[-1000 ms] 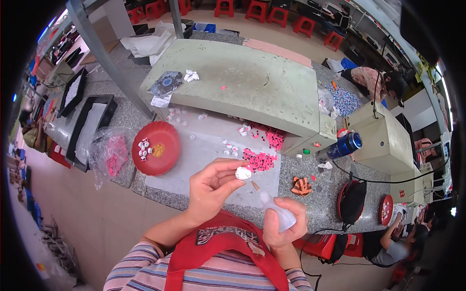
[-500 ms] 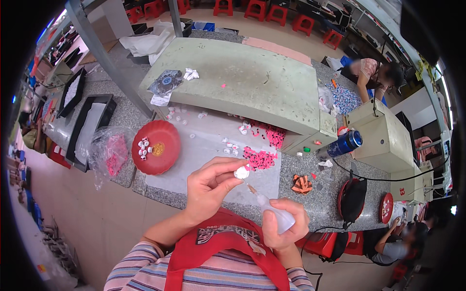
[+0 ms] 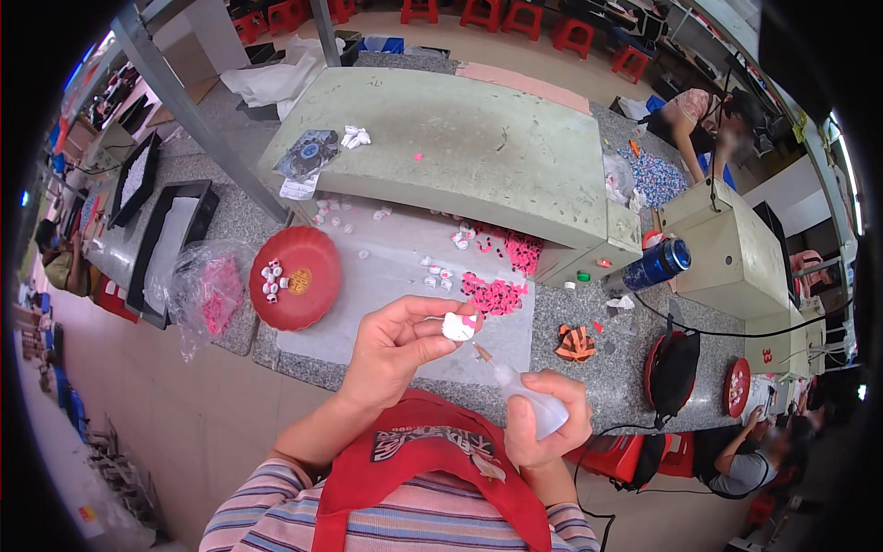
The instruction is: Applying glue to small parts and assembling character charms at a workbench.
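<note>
Between the thumb and fingers of my left hand (image 3: 391, 345) is a small white figurine head (image 3: 459, 327) with a pink patch at its upper right. My right hand (image 3: 550, 419) is wrapped round a translucent squeeze bottle (image 3: 532, 405). Its narrow tip points up and left, just below and right of the figurine head, with a small gap between them. Beyond my hands, many small pink pieces (image 3: 495, 293) with dark spots lie on a white sheet (image 3: 386, 267). Several white figurine heads (image 3: 438, 274) sit beside them.
Left of the sheet, a red plate (image 3: 313, 244) carries several white pieces. Behind stands a pale green metal housing (image 3: 460, 138). To the right are a blue bottle (image 3: 658, 267), an orange-brown striped bundle (image 3: 575, 343) and a black cloth (image 3: 673, 377). Co-workers sit farther right.
The figurine head has turned in my left fingers, so its pink patch now shows more. My right hand with the squeeze bottle has shifted slightly right, its tip a little farther off.
</note>
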Action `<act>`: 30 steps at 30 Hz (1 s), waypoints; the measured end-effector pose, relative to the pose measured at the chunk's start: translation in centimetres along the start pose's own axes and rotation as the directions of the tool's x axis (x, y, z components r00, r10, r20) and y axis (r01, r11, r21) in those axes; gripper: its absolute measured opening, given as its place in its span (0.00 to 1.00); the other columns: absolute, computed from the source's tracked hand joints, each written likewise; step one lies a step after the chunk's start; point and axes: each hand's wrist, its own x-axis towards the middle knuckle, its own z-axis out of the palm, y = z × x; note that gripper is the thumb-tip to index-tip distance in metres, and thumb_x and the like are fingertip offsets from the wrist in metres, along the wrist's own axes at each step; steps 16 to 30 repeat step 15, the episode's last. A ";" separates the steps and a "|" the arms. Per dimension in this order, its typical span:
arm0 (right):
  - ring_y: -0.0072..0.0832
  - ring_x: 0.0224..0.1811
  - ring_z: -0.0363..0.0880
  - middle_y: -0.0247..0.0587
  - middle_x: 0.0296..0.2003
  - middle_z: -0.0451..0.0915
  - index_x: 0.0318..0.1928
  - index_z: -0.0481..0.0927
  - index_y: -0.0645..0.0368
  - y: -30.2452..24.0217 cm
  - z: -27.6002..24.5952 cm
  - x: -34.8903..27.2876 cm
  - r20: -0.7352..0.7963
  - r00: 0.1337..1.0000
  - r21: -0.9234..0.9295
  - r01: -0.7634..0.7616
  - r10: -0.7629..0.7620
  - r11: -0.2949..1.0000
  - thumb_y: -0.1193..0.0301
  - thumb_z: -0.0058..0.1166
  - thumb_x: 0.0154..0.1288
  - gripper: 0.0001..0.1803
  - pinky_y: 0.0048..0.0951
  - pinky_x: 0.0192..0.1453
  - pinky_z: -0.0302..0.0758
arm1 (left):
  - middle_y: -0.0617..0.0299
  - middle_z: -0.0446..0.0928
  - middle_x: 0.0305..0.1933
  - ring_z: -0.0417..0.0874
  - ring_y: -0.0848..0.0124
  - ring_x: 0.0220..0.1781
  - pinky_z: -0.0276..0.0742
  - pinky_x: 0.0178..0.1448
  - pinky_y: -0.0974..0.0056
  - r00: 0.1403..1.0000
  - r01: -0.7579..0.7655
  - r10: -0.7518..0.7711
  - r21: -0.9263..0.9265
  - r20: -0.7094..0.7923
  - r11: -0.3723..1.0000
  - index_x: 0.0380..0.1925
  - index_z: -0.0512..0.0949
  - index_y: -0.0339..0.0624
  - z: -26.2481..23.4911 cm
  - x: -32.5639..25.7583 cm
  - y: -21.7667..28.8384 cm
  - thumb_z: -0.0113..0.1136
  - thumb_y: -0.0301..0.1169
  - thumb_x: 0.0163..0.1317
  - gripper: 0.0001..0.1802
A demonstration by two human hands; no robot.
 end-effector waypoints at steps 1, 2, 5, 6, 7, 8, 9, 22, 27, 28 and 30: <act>0.29 0.17 0.75 0.43 0.21 0.76 0.33 0.71 0.67 -0.1 0.0 -0.1 -0.001 1.000 0.000 -0.002 0.002 1.000 0.76 0.55 0.45 0.13 0.24 0.21 0.71 | 0.48 0.73 0.46 0.75 0.58 0.49 0.71 0.53 0.60 1.000 0.007 -0.007 -0.005 0.004 1.000 0.42 0.69 0.32 0.0 0.0 0.0 0.53 0.15 0.50 0.17; 0.27 0.21 0.74 0.44 0.24 0.76 0.33 0.71 0.65 -0.3 0.0 -0.3 -0.010 0.997 0.023 -0.080 0.080 0.997 0.73 0.55 0.47 0.12 0.23 0.25 0.71 | 0.49 0.73 0.46 0.75 0.58 0.49 0.71 0.54 0.60 1.000 0.016 -0.016 -0.021 0.020 1.000 0.42 0.69 0.32 0.0 0.0 0.1 0.53 0.15 0.50 0.17; 0.25 0.25 0.74 0.44 0.27 0.75 0.33 0.71 0.64 -0.2 0.0 -0.4 -0.026 0.989 0.032 -0.144 0.145 0.989 0.70 0.54 0.49 0.12 0.22 0.30 0.71 | 0.49 0.73 0.46 0.75 0.57 0.49 0.71 0.53 0.60 1.000 0.012 -0.011 -0.016 0.009 1.000 0.42 0.69 0.33 -0.1 0.1 0.1 0.53 0.15 0.49 0.17; 0.25 0.26 0.74 0.45 0.27 0.76 0.32 0.71 0.64 -0.1 0.0 -0.3 -0.034 0.991 0.015 -0.130 0.131 0.991 0.70 0.54 0.49 0.12 0.22 0.30 0.71 | 0.49 0.73 0.46 0.75 0.57 0.49 0.71 0.53 0.60 1.000 0.013 -0.013 -0.001 -0.005 1.000 0.42 0.69 0.33 -0.1 0.1 0.1 0.53 0.15 0.49 0.17; 0.25 0.26 0.74 0.45 0.27 0.76 0.32 0.71 0.64 -0.1 -0.1 -0.3 -0.035 0.990 0.016 -0.133 0.133 0.991 0.70 0.54 0.49 0.12 0.22 0.30 0.71 | 0.49 0.73 0.46 0.74 0.56 0.50 0.71 0.53 0.59 1.000 0.008 -0.008 -0.002 -0.004 1.000 0.42 0.69 0.33 -0.1 0.1 0.1 0.53 0.15 0.49 0.17; 0.25 0.26 0.74 0.45 0.27 0.76 0.32 0.71 0.64 -0.2 -0.2 -0.3 -0.027 0.990 0.014 -0.135 0.136 0.991 0.70 0.54 0.49 0.11 0.22 0.31 0.71 | 0.49 0.73 0.46 0.74 0.56 0.50 0.71 0.53 0.59 1.000 0.004 -0.004 -0.015 0.009 1.000 0.42 0.69 0.33 -0.2 0.1 0.0 0.53 0.15 0.49 0.17; 0.26 0.26 0.74 0.45 0.27 0.76 0.32 0.71 0.64 -0.2 -0.2 -0.3 -0.020 0.990 0.012 -0.138 0.138 0.990 0.70 0.54 0.49 0.11 0.23 0.31 0.71 | 0.49 0.73 0.46 0.74 0.56 0.50 0.71 0.53 0.59 1.000 0.007 -0.007 -0.002 -0.004 1.000 0.42 0.69 0.33 -0.2 0.2 0.0 0.53 0.15 0.49 0.17; 0.31 0.20 0.77 0.43 0.23 0.78 0.34 0.71 0.66 0.2 -0.4 0.4 0.008 1.000 0.025 -0.022 0.022 0.999 0.76 0.55 0.45 0.12 0.25 0.24 0.73 | 0.49 0.72 0.48 0.74 0.55 0.50 0.70 0.54 0.60 1.000 0.024 -0.024 -0.003 0.019 1.000 0.43 0.69 0.34 -0.1 0.4 -0.2 0.53 0.15 0.50 0.17; 0.31 0.20 0.77 0.43 0.23 0.78 0.34 0.71 0.66 0.2 -0.4 0.4 0.008 1.000 0.025 -0.022 0.022 0.999 0.76 0.55 0.45 0.12 0.25 0.24 0.73 | 0.49 0.72 0.48 0.74 0.55 0.50 0.70 0.54 0.60 1.000 0.024 -0.024 -0.003 0.019 1.000 0.43 0.69 0.34 -0.1 0.4 -0.2 0.53 0.15 0.50 0.17; 0.31 0.20 0.77 0.43 0.23 0.78 0.34 0.71 0.66 0.2 -0.4 0.4 0.008 1.000 0.025 -0.022 0.022 0.999 0.76 0.55 0.45 0.12 0.25 0.24 0.73 | 0.49 0.72 0.48 0.74 0.55 0.50 0.70 0.54 0.60 1.000 0.024 -0.024 -0.003 0.019 1.000 0.43 0.69 0.34 -0.1 0.4 -0.2 0.53 0.15 0.50 0.17; 0.31 0.20 0.77 0.43 0.23 0.78 0.34 0.71 0.66 0.2 -0.4 0.4 0.008 1.000 0.025 -0.022 0.022 0.999 0.76 0.55 0.45 0.12 0.25 0.24 0.73 | 0.49 0.72 0.48 0.74 0.55 0.50 0.70 0.54 0.60 1.000 0.024 -0.024 -0.003 0.019 1.000 0.43 0.69 0.34 -0.1 0.4 -0.2 0.53 0.15 0.50 0.17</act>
